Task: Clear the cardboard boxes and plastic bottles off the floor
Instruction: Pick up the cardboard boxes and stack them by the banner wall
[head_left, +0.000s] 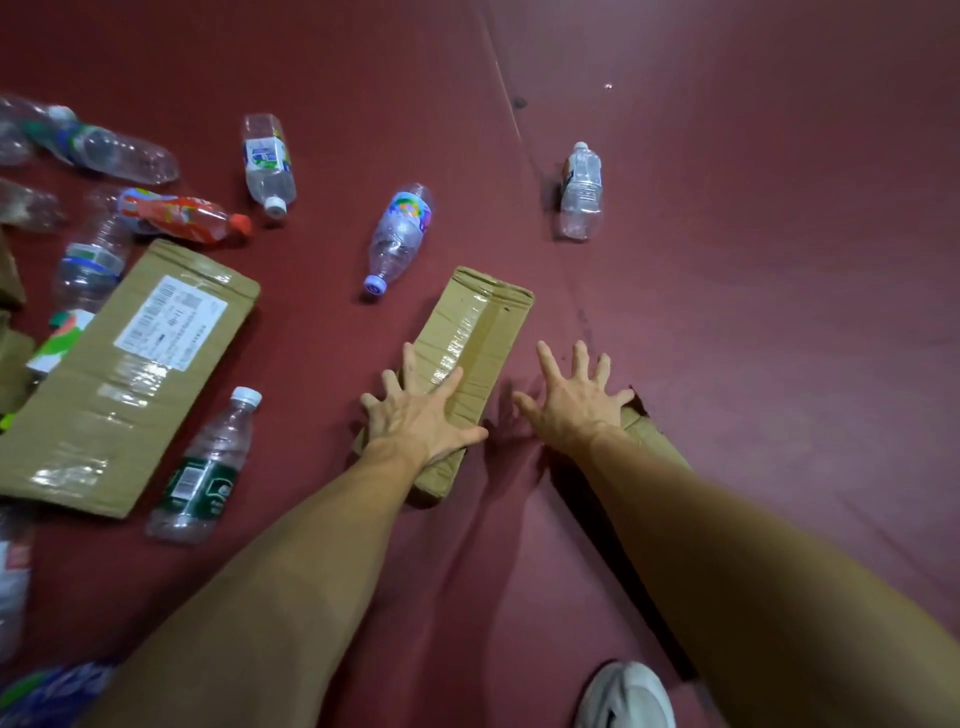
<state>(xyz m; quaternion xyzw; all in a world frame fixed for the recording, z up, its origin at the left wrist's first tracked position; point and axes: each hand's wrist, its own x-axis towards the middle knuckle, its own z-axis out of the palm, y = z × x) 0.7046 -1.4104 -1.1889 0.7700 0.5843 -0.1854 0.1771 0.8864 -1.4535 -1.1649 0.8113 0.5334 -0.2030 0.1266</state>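
On the red floor (727, 312) lies a flattened cardboard box (478, 322), the left hand (421, 415) pressing it with fingers spread. Just beside it the right hand (576, 405) is splayed too, perhaps touching the floor. A bottle (397, 234) lies beyond.

The bare left forearm (291, 561) and bare right forearm (737, 551) reach forward and down, drawing closer toward the wrists. The bare left hand (421, 415) lies palm down, fingers straight and splayed wide. The bare right hand (576, 408), near it but apart, is also palm down with fingers spread.
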